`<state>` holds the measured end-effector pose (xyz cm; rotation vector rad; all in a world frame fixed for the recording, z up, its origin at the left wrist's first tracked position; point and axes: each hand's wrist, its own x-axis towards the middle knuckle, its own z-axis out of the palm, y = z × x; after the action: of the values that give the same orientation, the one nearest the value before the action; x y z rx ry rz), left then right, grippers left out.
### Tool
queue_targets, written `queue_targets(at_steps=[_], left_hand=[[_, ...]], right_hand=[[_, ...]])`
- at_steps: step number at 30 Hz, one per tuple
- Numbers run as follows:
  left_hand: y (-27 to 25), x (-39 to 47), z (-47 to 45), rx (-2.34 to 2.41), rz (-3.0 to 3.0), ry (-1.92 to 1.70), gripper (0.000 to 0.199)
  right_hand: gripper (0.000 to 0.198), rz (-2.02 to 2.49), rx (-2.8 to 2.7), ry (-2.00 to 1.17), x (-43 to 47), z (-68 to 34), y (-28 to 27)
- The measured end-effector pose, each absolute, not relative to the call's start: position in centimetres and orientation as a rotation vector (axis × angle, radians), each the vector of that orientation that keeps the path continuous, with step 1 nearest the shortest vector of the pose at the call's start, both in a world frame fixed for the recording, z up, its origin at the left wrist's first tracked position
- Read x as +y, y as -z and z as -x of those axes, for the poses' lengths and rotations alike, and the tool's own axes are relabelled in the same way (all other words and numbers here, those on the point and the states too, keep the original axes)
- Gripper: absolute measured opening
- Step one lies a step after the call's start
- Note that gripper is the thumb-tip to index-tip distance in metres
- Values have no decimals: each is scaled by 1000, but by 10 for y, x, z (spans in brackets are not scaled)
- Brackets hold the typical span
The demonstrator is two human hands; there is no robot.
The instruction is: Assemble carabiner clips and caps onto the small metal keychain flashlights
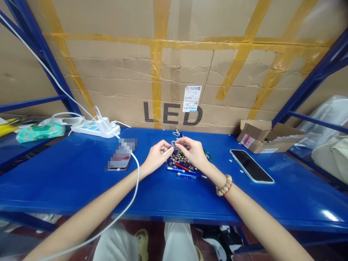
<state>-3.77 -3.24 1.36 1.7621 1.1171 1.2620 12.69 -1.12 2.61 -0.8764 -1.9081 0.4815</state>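
My left hand [157, 156] and my right hand [193, 151] meet above a pile of small metal parts on the blue table. A small silver carabiner clip [173, 143] shows between the fingertips, pinched by my right hand. The fingers of my left hand are closed around a small silvery piece, too small and covered to name. Beneath and beside the hands lie several small metal pen-shaped torches: blue torches [186, 175] in front and a red torch [181, 166] behind them. Another carabiner clip [176, 134] lies behind the hands, and a green clip [208, 156] lies right of the pile.
A phone [251, 166] lies at right, before an opened cardboard box [269, 137]. Another phone [121, 159] lies left. A power strip [95, 127] with a charger stands back left, near a tissue pack [40, 132]. A white cable [137, 181] crosses my left arm. A large carton [122, 79] backs the table.
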Motion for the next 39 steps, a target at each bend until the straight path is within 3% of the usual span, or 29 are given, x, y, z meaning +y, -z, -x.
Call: queue_targets(at_steps=[8, 15, 28, 32, 39], left_hand=[[-15, -32, 37, 1052, -1644, -1114, 33], [-17, -32, 36, 950, -1415, -1151, 28], [-20, -32, 37, 897, -1346, -1144, 32], [-19, -31, 38, 948, -1406, -1197, 32], [-22, -35, 40, 1039, -1642, -1231, 30]], right_hand=[[15, 865, -1884, -406, -8, -128, -25], [9, 844, -1965, -507, -9, -130, -26], [13, 750, -2012, -467, -13, -132, -33], [27, 754, -2028, -489, -12, -132, -30], [28, 746, -2188, -242, -12, -137, -31]])
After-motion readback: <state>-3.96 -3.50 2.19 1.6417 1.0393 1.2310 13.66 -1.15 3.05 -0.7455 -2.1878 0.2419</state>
